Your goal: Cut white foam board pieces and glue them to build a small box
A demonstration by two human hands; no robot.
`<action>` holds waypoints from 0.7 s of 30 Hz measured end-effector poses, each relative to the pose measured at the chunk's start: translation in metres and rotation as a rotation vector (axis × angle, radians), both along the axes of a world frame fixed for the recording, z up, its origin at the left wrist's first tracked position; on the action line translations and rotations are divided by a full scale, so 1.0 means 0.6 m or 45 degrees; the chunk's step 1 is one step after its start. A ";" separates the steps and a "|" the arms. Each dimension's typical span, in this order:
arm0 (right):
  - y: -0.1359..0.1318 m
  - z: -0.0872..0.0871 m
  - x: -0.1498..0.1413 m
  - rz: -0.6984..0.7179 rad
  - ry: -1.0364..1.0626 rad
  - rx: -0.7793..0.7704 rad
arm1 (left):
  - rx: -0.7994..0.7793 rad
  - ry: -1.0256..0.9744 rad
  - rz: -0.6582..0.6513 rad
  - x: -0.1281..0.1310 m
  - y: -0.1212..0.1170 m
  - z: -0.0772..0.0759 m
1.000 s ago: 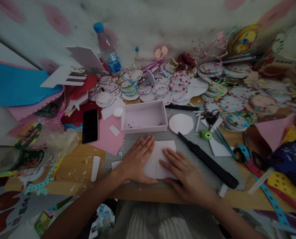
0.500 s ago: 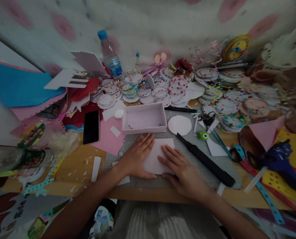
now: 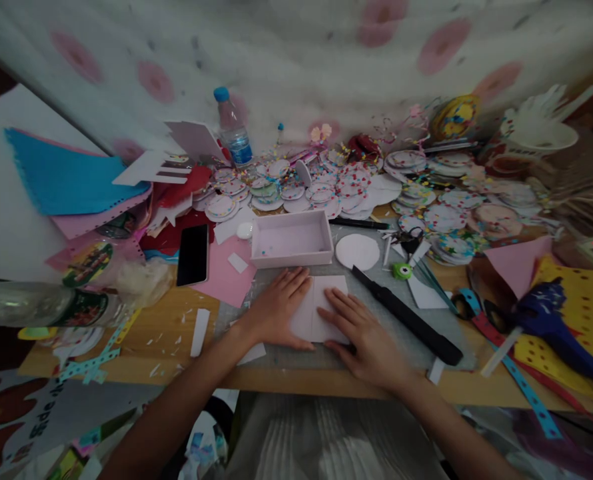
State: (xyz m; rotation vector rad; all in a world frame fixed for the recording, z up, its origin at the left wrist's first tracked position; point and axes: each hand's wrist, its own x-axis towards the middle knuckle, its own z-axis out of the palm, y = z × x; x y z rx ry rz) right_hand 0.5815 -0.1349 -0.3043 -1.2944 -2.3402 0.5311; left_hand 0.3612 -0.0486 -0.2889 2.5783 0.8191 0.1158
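A white card point(image 3: 318, 305) with a crease down its middle lies on the grey cutting mat point(image 3: 281, 357). Flat on its left half rests my left hand point(image 3: 279, 310), fingers stretched out. My right hand point(image 3: 359, 327) lies on the right half, its fingers extended and slightly apart. Just beyond the card stands an open pale pink box point(image 3: 292, 257) with a few tiny coloured bits inside. A black utility knife point(image 3: 411, 320) lies slanted to the right of my right hand, and a white paper disc point(image 3: 357, 252) sits above it.
Decorated paper discs point(image 3: 321, 193) are heaped along the back, near a water bottle point(image 3: 235, 137). A phone point(image 3: 193, 255) and pink paper point(image 3: 229, 273) lie left. At right are a blue glue gun point(image 3: 551, 320), scissors point(image 3: 494, 317) and yellow dotted sheets point(image 3: 571, 287).
The camera view has shifted slightly, so the whole scene sits a little differently in frame. Both hands stay flat on the card, with hardly any movement.
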 end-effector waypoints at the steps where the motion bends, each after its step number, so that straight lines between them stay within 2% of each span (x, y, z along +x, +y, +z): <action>1: -0.001 0.000 0.000 0.003 -0.013 0.001 | 0.001 0.008 0.000 0.001 -0.001 0.001; 8: -0.002 -0.002 -0.003 0.006 -0.026 0.020 | 0.002 -0.011 -0.008 0.003 -0.001 0.008; 10: -0.004 -0.002 -0.003 0.011 -0.021 0.042 | -0.040 -0.048 0.012 -0.001 -0.002 0.018; 13: -0.007 0.006 0.008 -0.019 0.014 0.134 | -0.164 -0.198 0.141 -0.013 -0.010 0.043; 15: -0.009 0.015 0.024 -0.194 0.050 0.250 | -0.261 -0.392 0.227 -0.021 -0.021 0.059; 19: -0.008 0.026 0.068 -0.788 -0.171 0.321 | -0.526 -0.886 0.318 -0.020 -0.044 0.082; 21: -0.005 0.023 0.086 -0.898 -0.313 0.282 | -0.663 -1.022 0.354 -0.010 -0.052 0.089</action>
